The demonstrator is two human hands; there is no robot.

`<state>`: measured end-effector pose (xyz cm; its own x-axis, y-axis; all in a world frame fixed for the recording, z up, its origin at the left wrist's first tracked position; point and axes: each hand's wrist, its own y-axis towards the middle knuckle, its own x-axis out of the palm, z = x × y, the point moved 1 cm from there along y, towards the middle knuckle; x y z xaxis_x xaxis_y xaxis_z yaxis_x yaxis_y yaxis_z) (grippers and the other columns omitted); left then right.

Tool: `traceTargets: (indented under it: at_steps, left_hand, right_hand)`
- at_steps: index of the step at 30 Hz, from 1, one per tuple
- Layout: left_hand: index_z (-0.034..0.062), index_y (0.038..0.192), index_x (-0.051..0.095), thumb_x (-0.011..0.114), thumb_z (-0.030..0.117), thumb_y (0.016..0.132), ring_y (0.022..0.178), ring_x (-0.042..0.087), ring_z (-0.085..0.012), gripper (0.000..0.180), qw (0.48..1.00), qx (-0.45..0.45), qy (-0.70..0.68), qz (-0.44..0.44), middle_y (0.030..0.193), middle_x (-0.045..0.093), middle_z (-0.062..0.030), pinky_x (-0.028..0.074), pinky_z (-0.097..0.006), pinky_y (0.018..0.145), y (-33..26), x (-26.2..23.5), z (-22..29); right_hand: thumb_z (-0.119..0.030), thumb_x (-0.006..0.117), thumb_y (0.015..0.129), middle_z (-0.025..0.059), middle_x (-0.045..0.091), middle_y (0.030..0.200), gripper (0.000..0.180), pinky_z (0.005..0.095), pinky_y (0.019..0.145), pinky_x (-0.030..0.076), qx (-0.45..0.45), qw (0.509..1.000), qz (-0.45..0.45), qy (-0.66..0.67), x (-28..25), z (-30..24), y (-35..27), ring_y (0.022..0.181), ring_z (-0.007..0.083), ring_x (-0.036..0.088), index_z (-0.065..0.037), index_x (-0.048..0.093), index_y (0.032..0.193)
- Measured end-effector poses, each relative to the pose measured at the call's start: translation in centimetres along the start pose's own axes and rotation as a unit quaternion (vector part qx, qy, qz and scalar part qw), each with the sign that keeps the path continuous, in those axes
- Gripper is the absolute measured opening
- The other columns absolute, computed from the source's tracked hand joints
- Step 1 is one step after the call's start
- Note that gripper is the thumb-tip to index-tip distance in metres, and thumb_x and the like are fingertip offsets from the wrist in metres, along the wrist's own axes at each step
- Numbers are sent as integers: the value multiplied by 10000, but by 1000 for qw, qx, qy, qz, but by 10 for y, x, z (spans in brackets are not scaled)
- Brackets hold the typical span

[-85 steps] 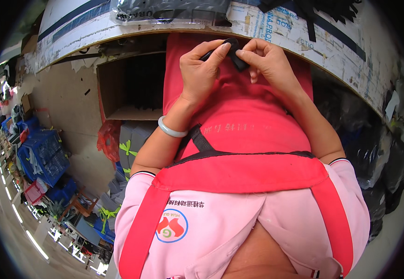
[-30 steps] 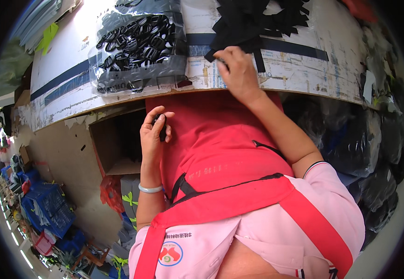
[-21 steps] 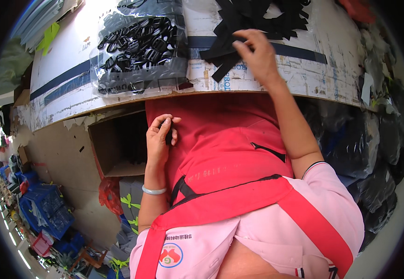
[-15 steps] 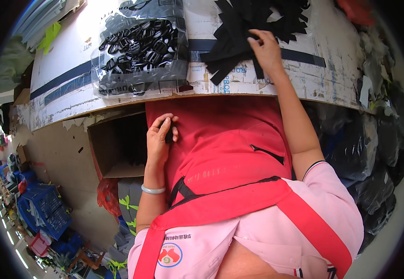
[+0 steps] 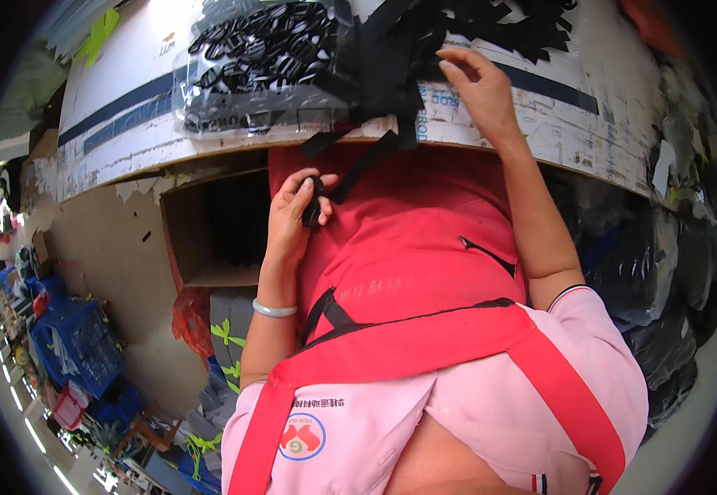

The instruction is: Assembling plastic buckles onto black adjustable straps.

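At the table's front edge my left hand [image 5: 290,216] is closed round a small dark, rounded thing [image 5: 313,200], which looks like a black buckle; the fingers hide part of it. Close to these fingertips a black strap [image 5: 364,168] slants over the edge and my red apron. My right hand [image 5: 484,89] hovers over the table with its fingers curled loosely, thumb and forefinger a little apart, and nothing shows between them. Left of it lie black webbing strips [image 5: 387,70]. Beside the strips, a clear plastic bag [image 5: 247,122] holds many black plastic buckles [image 5: 267,49].
The table [image 5: 119,161] is topped with worn white printed board. Below it, at left, stands an open cardboard box [image 5: 210,276]. Dark plastic bags [image 5: 635,247] crowd the right side. A blue crate [image 5: 78,346] sits farther off on the floor at left.
The black strips have slid left and toward me, some now over the bag and the table edge. My left hand has turned, showing the dark piece. The view has shifted slightly.
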<state>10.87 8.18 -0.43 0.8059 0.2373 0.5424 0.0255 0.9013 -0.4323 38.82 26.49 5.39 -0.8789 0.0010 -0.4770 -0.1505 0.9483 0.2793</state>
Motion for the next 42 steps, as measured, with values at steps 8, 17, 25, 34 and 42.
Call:
traceTargets:
  at_steps: [8, 17, 25, 34, 42]
  left_hand:
    - [-29, 1157, 478, 492, 143, 995, 666, 649, -182, 238, 1000, 13, 19, 17, 1072, 646, -236, 511, -251, 564, 5, -1, -4]
    - [-28, 1070, 561, 578, 120, 953, 666, 649, -158, 189, 998, -3, 43, 36, 983, 678, -167, 518, -239, 575, 1, 8, 3]
    - [5, 1037, 682, 719, 25, 818, 644, 568, -79, 224, 975, 63, 188, 101, 810, 646, -26, 459, -205, 575, -11, 24, 1]
    - [33, 1227, 599, 713, 8, 815, 649, 511, -28, 429, 881, 274, 379, 74, 794, 601, 25, 417, -172, 573, -13, 57, 12]
    - [7, 973, 709, 691, 131, 885, 508, 435, 13, 153, 979, 95, 163, 78, 657, 582, 61, 306, -160, 444, -13, 47, 8]
  right_hand:
    - [-245, 657, 885, 100, 648, 707, 264, 304, 575, 484, 176, 904, -388, -37, 27, -56, -88, 587, 158, 599, -3, 674, 988]
    - [-260, 636, 929, -14, 541, 670, 233, 207, 426, 350, 378, 824, -272, 323, 69, -17, -114, 496, 41, 443, -46, 590, 848]
    - [-90, 617, 921, 17, 609, 817, 276, 185, 511, 470, 277, 846, -345, 297, 43, -67, -89, 626, 67, 590, -17, 560, 1181]
    - [-190, 650, 911, -20, 555, 649, 165, 200, 506, 410, 192, 897, -336, 213, 70, -65, -92, 550, 46, 500, -27, 660, 896]
    - [-231, 580, 961, -26, 547, 604, 273, 168, 446, 369, 277, 870, -305, 272, 58, -61, -78, 474, 22, 458, -22, 676, 1107]
